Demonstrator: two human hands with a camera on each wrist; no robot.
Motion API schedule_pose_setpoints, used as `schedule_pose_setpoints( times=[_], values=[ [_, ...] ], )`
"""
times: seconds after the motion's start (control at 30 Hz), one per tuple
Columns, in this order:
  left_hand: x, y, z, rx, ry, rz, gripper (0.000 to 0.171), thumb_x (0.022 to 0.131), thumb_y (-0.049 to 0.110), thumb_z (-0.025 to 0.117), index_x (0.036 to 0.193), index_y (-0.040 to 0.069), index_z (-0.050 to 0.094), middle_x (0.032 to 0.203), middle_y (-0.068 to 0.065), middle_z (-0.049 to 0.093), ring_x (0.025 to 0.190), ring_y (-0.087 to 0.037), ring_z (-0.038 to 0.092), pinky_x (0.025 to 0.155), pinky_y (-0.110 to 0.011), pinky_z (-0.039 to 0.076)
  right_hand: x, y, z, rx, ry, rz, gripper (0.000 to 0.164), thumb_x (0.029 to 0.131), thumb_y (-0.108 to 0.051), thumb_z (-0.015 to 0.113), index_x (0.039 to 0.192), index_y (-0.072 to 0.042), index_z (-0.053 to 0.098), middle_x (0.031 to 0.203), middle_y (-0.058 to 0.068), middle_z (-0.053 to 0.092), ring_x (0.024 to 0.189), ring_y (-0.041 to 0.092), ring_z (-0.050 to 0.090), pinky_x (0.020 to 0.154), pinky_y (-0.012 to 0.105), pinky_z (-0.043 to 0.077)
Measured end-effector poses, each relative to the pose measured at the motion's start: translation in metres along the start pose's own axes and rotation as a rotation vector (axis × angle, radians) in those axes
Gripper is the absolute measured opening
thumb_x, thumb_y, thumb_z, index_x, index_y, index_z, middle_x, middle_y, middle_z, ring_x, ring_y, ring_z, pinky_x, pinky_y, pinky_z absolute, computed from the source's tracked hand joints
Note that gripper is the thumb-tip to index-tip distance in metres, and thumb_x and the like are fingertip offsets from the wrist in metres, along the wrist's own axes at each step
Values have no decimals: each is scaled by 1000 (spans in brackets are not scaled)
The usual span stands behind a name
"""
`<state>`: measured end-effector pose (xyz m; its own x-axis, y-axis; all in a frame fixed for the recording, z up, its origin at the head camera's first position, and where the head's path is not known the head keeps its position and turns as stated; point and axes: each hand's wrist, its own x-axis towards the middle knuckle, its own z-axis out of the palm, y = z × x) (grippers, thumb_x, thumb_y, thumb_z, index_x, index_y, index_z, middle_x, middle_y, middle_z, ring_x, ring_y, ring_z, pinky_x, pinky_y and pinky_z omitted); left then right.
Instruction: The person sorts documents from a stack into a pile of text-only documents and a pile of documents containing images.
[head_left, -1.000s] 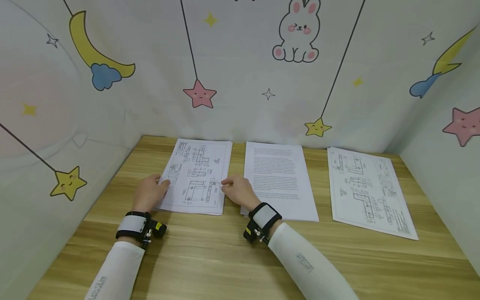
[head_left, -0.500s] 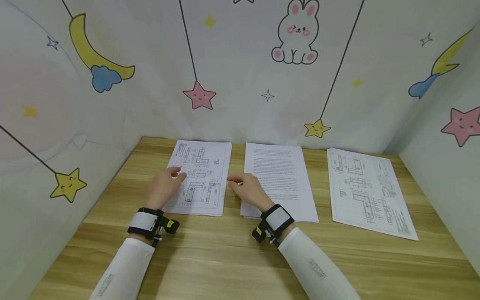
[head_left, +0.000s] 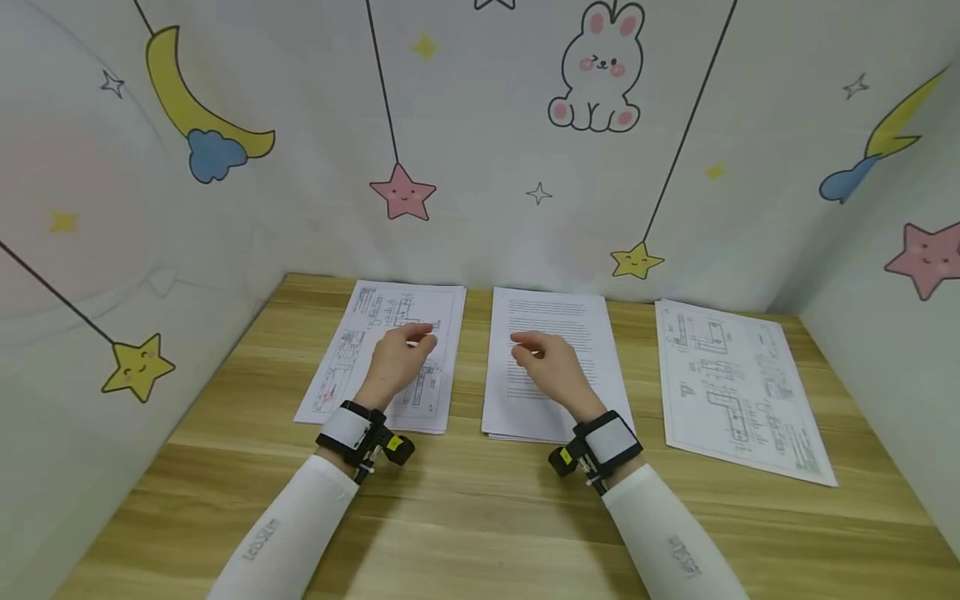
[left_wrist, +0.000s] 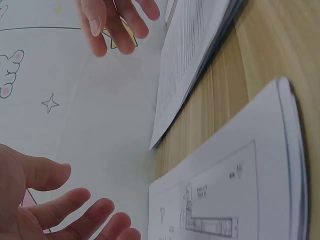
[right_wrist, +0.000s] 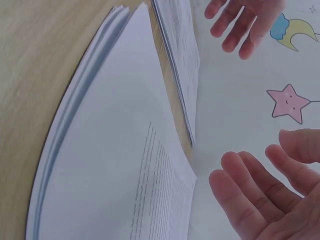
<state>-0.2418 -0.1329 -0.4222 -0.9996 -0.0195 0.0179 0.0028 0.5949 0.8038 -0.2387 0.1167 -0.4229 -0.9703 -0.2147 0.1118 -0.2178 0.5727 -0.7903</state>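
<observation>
My left hand (head_left: 396, 360) hovers over a stack of paper (head_left: 330, 392) printed with technical drawings, on the left of the table. Its relaxed fingers (left_wrist: 82, 212) hold nothing in the left wrist view. Above the middle stack of text-printed paper (head_left: 517, 421) is my right hand (head_left: 558, 371), also with loosely bent fingers and nothing in them. In the right wrist view a gap shows between the right hand's fingers (right_wrist: 250, 185) and the text stack (right_wrist: 115, 150). Both stacks lie flat, with several sheet edges showing at their near corners.
A third paper pile with a drawing on top (head_left: 742, 392) lies at the right, slightly turned. All three rest on a wood-grain table (head_left: 465, 517). A white cloth wall (head_left: 480, 242) with cartoon prints borders the table's back and sides.
My left hand has come off the drawing stack's left edge and moved right above it. My right hand has shifted right, from the gap between stacks to above the text stack.
</observation>
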Motion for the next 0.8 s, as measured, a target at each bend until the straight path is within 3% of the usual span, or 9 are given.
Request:
schedule_pose_setpoints(
  times=[0.2, 0.47, 0.8],
  values=[
    [4, 17, 24, -25, -4, 55, 46, 100, 27, 53, 141, 6, 52, 140, -19, 55, 129, -37, 53, 105, -48, 46, -3, 13, -18, -37, 34, 37, 40, 100, -22, 56, 137, -7, 58, 128, 19, 67, 114, 34, 65, 95, 48, 53],
    [7, 28, 44, -106, -105, 41, 45, 101, 27, 53, 142, 9, 52, 141, -14, 56, 125, -30, 56, 97, -43, 51, -8, 37, -44, -169, 77, 24, 44, 100, -21, 53, 140, -1, 54, 138, 23, 59, 124, 40, 58, 99, 53, 49],
    [4, 42, 67, -295, -224, -13, 45, 102, 29, 53, 144, 12, 51, 145, -9, 53, 130, -30, 54, 106, -45, 46, -25, 67, -90, -177, 102, 196, 52, 103, -28, 48, 149, -5, 42, 152, 25, 44, 140, 43, 40, 109, 60, 39]
  ],
)
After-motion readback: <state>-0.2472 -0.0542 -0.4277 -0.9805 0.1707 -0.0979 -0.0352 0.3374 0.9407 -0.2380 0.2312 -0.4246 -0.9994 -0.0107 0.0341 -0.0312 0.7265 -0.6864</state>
